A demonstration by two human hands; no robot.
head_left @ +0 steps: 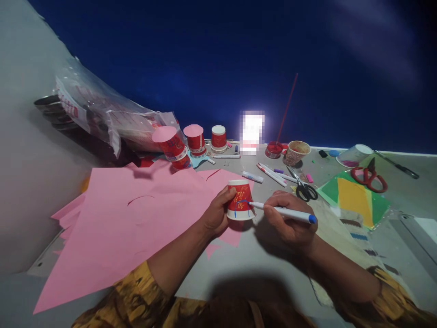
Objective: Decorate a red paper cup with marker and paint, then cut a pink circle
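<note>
My left hand (219,210) is wrapped round a red and white paper cup (241,207), held upside down above the table. Blue lines run over the cup's side, across its gold print. Between the fingers and thumb of my right hand (290,217) is a white marker (288,213) with a blue end. Its tip touches the cup's side or lies very close to it. Large pink paper (136,218) lies beneath and to the left of my left forearm.
Several other paper cups (218,139) stand at the back, some topped with pink paper. Black-handled scissors (305,190) and red-handled scissors (370,176) lie at the right. Loose markers (271,174) are scattered mid-table. A plastic bag (112,116) leans at the left.
</note>
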